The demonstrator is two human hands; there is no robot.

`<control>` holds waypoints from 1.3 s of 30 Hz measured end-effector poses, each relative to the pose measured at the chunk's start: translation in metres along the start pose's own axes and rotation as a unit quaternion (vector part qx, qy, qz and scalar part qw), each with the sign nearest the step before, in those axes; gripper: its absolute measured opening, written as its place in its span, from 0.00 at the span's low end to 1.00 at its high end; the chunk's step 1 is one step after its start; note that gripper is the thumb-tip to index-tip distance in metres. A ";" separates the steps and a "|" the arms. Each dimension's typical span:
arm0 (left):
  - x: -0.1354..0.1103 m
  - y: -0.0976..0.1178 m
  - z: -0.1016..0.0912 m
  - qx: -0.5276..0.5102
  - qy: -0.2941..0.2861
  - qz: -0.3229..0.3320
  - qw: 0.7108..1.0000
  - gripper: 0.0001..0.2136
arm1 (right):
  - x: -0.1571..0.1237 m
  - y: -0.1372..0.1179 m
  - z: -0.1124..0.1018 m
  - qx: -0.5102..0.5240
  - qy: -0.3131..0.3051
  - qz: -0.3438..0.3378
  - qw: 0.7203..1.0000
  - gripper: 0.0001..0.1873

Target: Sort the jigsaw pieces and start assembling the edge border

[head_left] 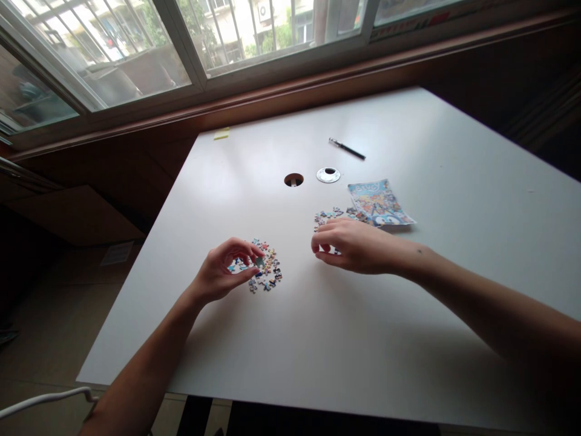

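Observation:
My left hand [227, 266] hovers at the left pile of jigsaw puzzle pieces [272, 266], thumb and fingertips closed on a greyish-green puzzle piece [259, 261]. Part of that pile is hidden behind the fingers. To the right, my right hand [338, 242] is curled with its thumb close under the fingers, over the near side of a second group of puzzle pieces [336, 212]. Whatever lies between those fingertips, if anything, is too small to make out. A colourful printed picture sheet [381, 203] lies beside the second group, just beyond my right wrist.
Both piles lie on a white table [290, 339]. Farther back are a round cable hole [293, 180], a silvery ring-shaped cover [328, 175] and a black pen [347, 149]. Yellow tape [221, 134] marks the far left corner, below a window [272, 30]. A white cable [49, 398] hangs at lower left.

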State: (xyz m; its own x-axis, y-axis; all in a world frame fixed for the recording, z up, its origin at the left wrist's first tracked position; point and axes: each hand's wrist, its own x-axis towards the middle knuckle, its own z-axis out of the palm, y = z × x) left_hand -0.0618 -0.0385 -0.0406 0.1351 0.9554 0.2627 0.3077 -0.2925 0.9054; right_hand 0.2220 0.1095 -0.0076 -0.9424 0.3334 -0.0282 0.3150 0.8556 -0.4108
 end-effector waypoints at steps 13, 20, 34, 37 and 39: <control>0.004 0.007 0.018 0.067 -0.008 0.096 0.993 0.10 | 0.005 -0.046 0.027 0.424 -0.007 0.071 0.903 0.11; 0.004 0.015 0.036 0.127 -0.027 0.164 0.978 0.09 | 0.009 -0.051 0.046 0.536 -0.024 0.124 0.835 0.15; 0.002 0.015 0.021 0.144 0.007 0.136 0.980 0.09 | 0.009 -0.007 0.008 0.230 0.085 0.180 0.953 0.11; 0.001 0.012 0.020 0.133 0.018 0.120 0.984 0.09 | 0.007 0.015 0.001 0.164 0.071 0.219 0.959 0.11; 0.000 0.010 0.019 0.133 0.023 0.114 0.984 0.07 | 0.005 0.026 -0.002 0.126 0.045 0.229 0.964 0.11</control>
State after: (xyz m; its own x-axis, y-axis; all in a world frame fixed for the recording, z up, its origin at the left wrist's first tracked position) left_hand -0.0407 -0.0420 -0.0379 0.1890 0.8627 0.4692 0.5109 -0.4944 0.7033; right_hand 0.2253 0.1340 -0.0163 -0.6945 0.6954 -0.1849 0.6470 0.4912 -0.5832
